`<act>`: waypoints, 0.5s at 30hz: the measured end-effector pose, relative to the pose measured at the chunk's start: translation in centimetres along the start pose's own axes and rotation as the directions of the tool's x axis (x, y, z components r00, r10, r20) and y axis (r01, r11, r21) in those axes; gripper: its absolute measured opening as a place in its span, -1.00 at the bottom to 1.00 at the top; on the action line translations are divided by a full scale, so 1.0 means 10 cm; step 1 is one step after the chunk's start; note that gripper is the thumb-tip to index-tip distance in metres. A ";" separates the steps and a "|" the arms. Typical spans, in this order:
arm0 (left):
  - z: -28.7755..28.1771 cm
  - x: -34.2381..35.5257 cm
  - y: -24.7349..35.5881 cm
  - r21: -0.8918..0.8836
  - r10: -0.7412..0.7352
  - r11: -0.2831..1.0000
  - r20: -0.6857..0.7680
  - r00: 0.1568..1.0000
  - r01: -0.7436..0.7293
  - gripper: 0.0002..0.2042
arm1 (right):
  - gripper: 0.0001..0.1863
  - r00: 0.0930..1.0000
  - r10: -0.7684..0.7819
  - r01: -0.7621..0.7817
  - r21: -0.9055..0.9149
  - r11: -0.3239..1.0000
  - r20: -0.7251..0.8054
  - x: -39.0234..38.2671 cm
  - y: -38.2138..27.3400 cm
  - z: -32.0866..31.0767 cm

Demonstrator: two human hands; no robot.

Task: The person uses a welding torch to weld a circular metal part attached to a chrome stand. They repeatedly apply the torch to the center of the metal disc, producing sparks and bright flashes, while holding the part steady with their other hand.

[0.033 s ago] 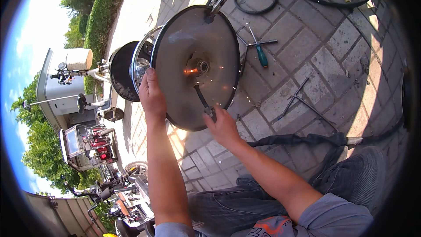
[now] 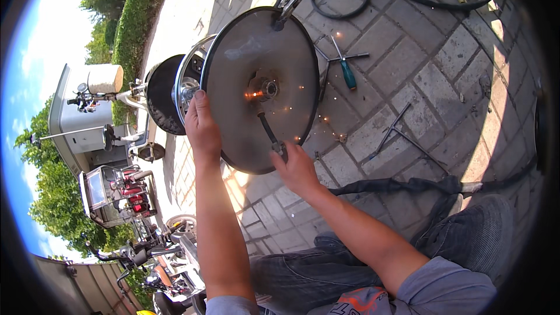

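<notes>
A round grey metal disc stands on edge over the paving, dusty and sunlit, with a hub at its middle and a dark handle running down from the hub. The left hand grips the disc's left rim, fingers curled over it. The right hand is closed around the handle's lower end, near the disc's bottom rim. A green-handled screwdriver lies just right of the disc.
</notes>
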State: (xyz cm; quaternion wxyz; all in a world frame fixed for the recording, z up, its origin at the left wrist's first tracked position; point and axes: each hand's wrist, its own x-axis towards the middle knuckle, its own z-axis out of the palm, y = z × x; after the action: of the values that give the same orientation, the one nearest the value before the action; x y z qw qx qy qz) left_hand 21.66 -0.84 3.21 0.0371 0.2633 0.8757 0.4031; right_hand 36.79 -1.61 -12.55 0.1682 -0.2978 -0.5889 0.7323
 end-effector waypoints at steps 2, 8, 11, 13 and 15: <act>0.00 0.01 0.02 -0.017 0.009 1.000 0.008 1.000 -0.009 -0.54 | -0.59 1.000 -0.020 0.020 0.001 1.000 -0.020 0.01 0.00 0.01; 0.04 0.02 0.02 -0.005 0.032 0.999 -0.009 0.999 -0.032 -0.53 | -0.57 0.999 -0.026 0.026 -0.011 1.000 -0.042 0.07 0.00 0.00; 0.03 0.03 0.04 0.009 0.022 1.000 -0.002 1.000 -0.022 -0.53 | -0.57 1.000 0.007 -0.006 0.042 0.999 -0.002 0.09 -0.05 -0.04; 0.02 0.04 0.07 0.019 0.021 1.000 0.010 1.000 -0.022 -0.53 | -0.58 0.999 0.032 -0.036 0.098 0.994 0.038 0.10 -0.11 -0.08; 0.00 0.05 0.06 0.021 0.019 1.000 0.013 1.000 -0.020 -0.53 | -0.59 0.997 0.064 -0.070 0.132 0.989 0.047 0.10 -0.13 -0.09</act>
State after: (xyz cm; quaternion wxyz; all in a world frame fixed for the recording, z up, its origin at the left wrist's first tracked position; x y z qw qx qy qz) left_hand 21.42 -0.28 3.72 0.0360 0.2748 0.8770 0.3925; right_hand 36.45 -0.06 -11.67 0.1505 -0.2896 -0.5316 0.7816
